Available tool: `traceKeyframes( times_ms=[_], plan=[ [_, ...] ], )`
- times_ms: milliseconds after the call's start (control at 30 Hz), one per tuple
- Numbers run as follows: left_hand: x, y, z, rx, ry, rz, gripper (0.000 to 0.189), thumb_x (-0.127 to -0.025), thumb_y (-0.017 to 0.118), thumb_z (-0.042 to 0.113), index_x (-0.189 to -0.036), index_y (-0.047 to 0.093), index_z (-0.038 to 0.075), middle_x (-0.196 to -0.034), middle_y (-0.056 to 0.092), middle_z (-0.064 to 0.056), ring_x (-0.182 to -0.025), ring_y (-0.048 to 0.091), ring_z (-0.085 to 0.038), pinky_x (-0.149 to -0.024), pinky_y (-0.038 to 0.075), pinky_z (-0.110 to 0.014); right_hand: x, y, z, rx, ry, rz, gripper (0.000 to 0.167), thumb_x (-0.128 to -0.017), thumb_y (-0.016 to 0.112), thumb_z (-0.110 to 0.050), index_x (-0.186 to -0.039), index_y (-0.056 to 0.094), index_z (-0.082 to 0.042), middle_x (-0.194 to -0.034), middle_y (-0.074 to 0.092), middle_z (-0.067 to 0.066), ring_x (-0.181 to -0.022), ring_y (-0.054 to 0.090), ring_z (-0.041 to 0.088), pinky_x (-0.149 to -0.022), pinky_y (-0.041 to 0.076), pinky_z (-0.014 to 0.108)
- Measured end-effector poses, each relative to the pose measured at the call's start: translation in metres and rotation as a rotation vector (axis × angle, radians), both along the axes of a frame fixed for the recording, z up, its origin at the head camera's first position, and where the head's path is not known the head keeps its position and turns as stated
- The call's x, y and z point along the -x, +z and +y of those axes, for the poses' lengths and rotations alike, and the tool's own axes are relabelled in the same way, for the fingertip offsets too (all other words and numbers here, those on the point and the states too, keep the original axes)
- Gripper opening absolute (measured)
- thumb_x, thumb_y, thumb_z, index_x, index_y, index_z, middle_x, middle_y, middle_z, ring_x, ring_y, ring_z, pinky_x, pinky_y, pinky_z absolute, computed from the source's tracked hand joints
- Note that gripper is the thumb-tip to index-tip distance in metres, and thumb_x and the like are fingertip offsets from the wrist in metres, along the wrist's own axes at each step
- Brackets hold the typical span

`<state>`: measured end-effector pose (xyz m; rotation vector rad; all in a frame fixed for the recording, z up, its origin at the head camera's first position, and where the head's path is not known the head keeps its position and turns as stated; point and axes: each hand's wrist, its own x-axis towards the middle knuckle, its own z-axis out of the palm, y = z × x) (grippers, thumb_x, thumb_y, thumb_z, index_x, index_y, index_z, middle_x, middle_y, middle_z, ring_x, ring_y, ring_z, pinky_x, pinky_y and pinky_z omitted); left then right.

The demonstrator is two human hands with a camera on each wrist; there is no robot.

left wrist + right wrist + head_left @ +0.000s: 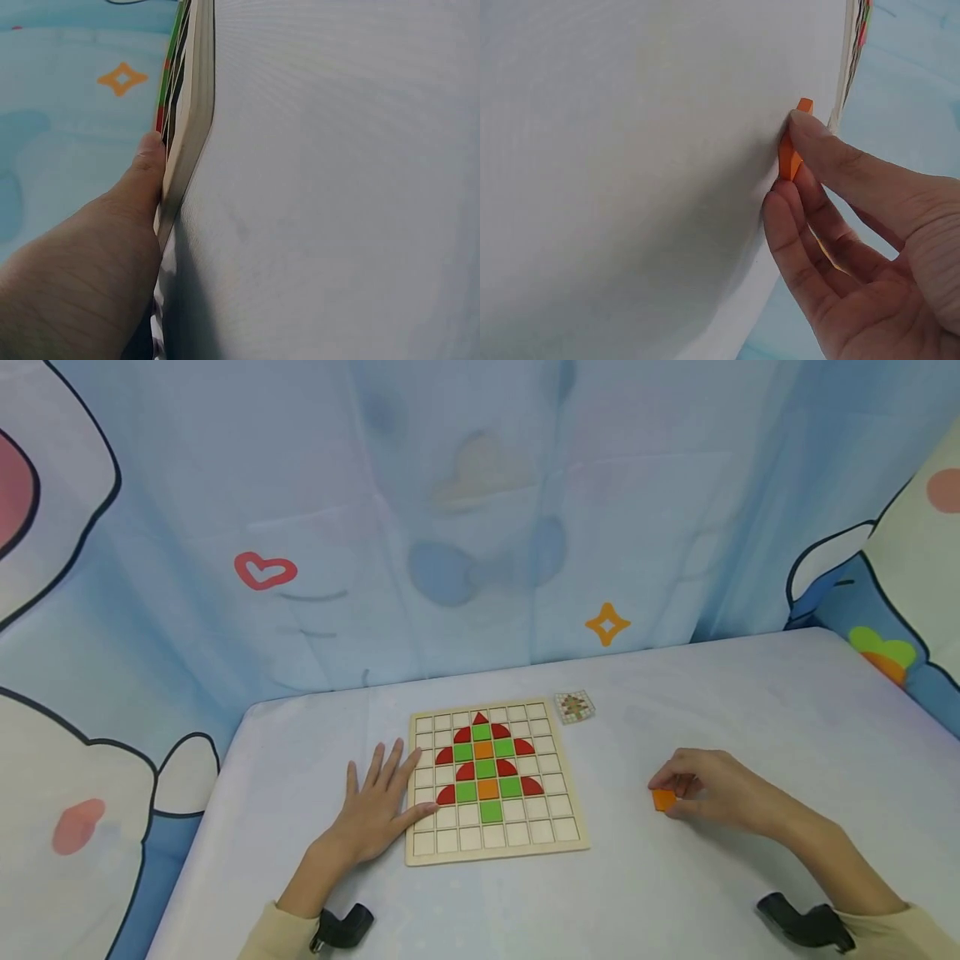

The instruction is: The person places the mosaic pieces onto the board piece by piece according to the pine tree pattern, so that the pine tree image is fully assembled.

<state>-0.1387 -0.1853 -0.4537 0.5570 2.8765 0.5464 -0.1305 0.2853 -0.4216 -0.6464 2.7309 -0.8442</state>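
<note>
A wooden grid board lies on the table, with red, green and orange tiles set in a tree-like pattern. My left hand rests on its left edge, fingers spread and straight. In the left wrist view the thumb lies along the board's side. To the right of the board, my right hand pinches an orange square tile between thumb and fingers. The right wrist view shows this orange tile edge-on, partly covered by the thumb.
A small picture card with a tree pattern lies by the board's top right corner. The white tablecloth runs back to a blue printed curtain. Black straps with mounts sit on both wrists.
</note>
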Motion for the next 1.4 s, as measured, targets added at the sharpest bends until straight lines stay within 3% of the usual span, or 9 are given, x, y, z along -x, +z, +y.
traceKeyframes(
  times_ms=[200, 533, 733, 1000, 1200, 1400],
  plan=[
    [-0.001, -0.002, 0.0, 0.002, 0.005, 0.004, 0.087, -0.102, 0.058, 0.057, -0.168, 0.024, 0.013, -0.174, 0.012, -0.019, -0.16, 0.001, -0.043, -0.118, -0.005, -0.076, -0.001, 0.001, -0.004, -0.013, -0.038, -0.051, 0.024, -0.079, 0.088, 0.001, -0.099, 0.077, -0.008, -0.093, 0.067, -0.006, -0.08, 0.058, 0.008, -0.071, 0.056, 0.023],
    [-0.001, -0.003, 0.0, -0.038, 0.004, 0.029, 0.087, -0.101, 0.059, 0.058, -0.167, 0.026, 0.013, -0.174, 0.013, -0.019, -0.16, 0.002, -0.044, -0.118, -0.006, -0.076, -0.002, 0.004, -0.017, 0.043, -0.017, 0.064, 0.027, -0.075, 0.091, 0.001, -0.086, 0.072, -0.014, -0.086, 0.066, -0.011, -0.077, 0.057, 0.005, -0.069, 0.057, 0.024],
    [-0.003, -0.004, -0.001, -0.059, -0.004, 0.062, 0.087, -0.101, 0.058, 0.059, -0.166, 0.028, 0.011, -0.173, 0.016, -0.021, -0.159, 0.005, -0.046, -0.118, -0.005, -0.077, 0.0, 0.017, -0.068, 0.161, 0.038, 0.051, 0.021, -0.078, 0.09, 0.0, -0.088, 0.075, -0.013, -0.087, 0.069, -0.01, -0.08, 0.061, 0.006, -0.071, 0.059, 0.026],
    [0.0, 0.0, 0.0, -0.018, -0.007, 0.021, 0.086, -0.102, 0.059, 0.056, -0.168, 0.025, 0.013, -0.174, 0.013, -0.019, -0.16, 0.001, -0.044, -0.118, -0.004, -0.077, 0.006, 0.025, -0.146, 0.248, 0.19, -0.021, 0.012, -0.086, 0.086, -0.004, -0.096, 0.082, -0.009, -0.09, 0.071, -0.01, -0.084, 0.061, 0.007, -0.077, 0.058, 0.024],
    [0.001, -0.002, -0.001, 0.002, 0.005, 0.009, 0.085, -0.103, 0.057, 0.056, -0.169, 0.023, 0.015, -0.174, 0.011, -0.017, -0.16, 0.0, -0.043, -0.118, -0.005, -0.076, 0.006, 0.019, -0.184, 0.253, 0.245, -0.042, 0.012, -0.085, 0.084, 0.002, -0.093, 0.082, -0.007, -0.086, 0.071, -0.008, -0.079, 0.06, 0.005, -0.074, 0.056, 0.023],
    [0.002, -0.002, -0.001, 0.002, 0.006, 0.005, 0.085, -0.103, 0.057, 0.057, -0.169, 0.023, 0.015, -0.175, 0.01, -0.017, -0.16, -0.001, -0.042, -0.119, -0.006, -0.075, 0.002, 0.007, -0.196, 0.24, 0.252, -0.026, 0.014, -0.085, 0.082, 0.007, -0.092, 0.083, -0.005, -0.087, 0.074, -0.004, -0.078, 0.061, 0.005, -0.071, 0.056, 0.022]
  ],
)
